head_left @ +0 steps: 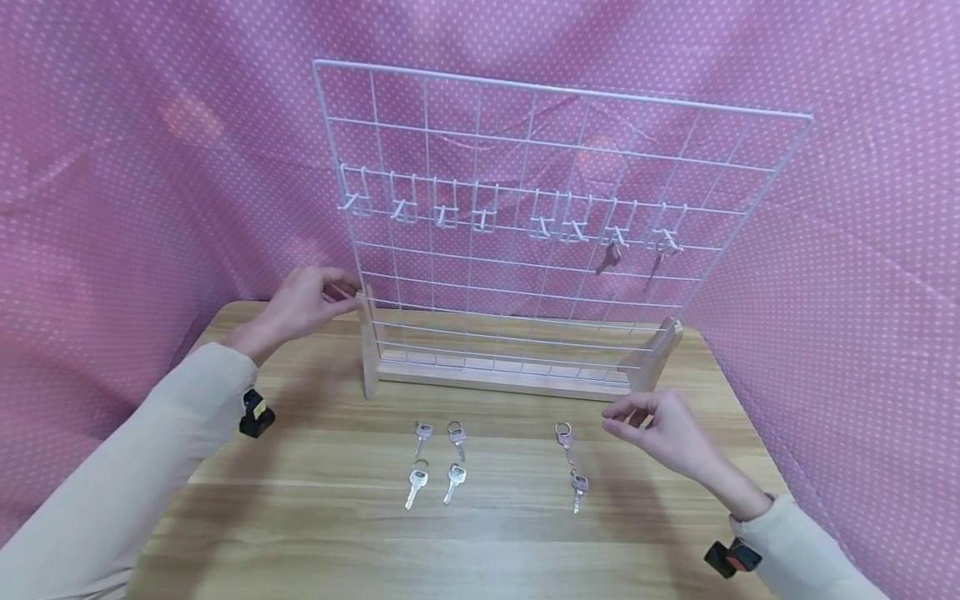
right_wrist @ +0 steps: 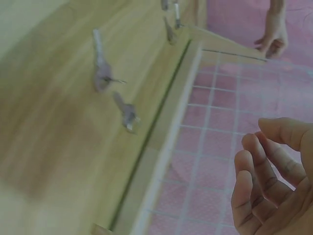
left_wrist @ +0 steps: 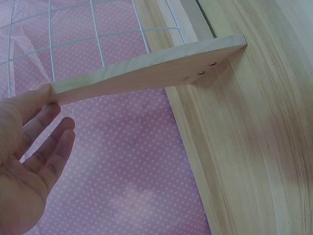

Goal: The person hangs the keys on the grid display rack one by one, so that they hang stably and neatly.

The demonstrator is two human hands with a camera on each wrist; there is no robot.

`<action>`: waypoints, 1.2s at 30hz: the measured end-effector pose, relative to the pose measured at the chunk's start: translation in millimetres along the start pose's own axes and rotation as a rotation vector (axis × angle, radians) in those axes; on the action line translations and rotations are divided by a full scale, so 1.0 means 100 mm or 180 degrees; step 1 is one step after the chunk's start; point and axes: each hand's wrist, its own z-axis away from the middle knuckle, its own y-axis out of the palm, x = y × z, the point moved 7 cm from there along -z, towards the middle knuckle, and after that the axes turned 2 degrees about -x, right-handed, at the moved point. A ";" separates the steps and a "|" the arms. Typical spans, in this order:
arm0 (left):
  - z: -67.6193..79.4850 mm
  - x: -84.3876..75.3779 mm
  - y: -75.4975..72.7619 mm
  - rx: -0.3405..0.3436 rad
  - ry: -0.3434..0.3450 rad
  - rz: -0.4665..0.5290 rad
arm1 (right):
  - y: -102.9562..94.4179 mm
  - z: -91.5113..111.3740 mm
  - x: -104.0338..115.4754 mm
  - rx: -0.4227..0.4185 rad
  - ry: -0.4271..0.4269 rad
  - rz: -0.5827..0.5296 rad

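At the left end of the wire grid rack [head_left: 450, 317], my left hand [head_left: 311, 300] pinches the upper tip of the wooden side support [left_wrist: 146, 73] between thumb and index finger, the other fingers loose below. My right hand [head_left: 663, 429] hovers near the rack's right foot with loosely bent fingers and nothing between them in the right wrist view. Close to its left lie a key with a ring [head_left: 565, 437] and another key [head_left: 578, 483]. Several more keys [head_left: 417, 479] lie on the table left of centre. Two keys [head_left: 611, 257] hang from the rightmost white hooks [head_left: 666, 237].
A row of white wire hooks [head_left: 483, 218] crosses the grid; those to the left carry no keys. The rack stands toward the back of the wooden table [head_left: 420, 554]. Pink dotted cloth [head_left: 847, 250] surrounds the table behind and at both sides.
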 end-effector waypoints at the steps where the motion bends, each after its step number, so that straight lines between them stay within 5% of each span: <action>1: 0.00 0.01 0.00 0.0007 -0.0012 -0.0001 | 0.05 0.01 -0.02 0.0021 -0.0002 -0.0030; 15: 0.00 0.02 0.03 -0.0012 -0.0034 0.0030 | 0.68 0.16 -0.44 0.0260 0.0178 -0.0123; 36: 0.00 0.01 0.01 -0.0021 -0.0041 -0.0005 | 0.98 0.21 -0.55 0.0549 0.0301 -0.0338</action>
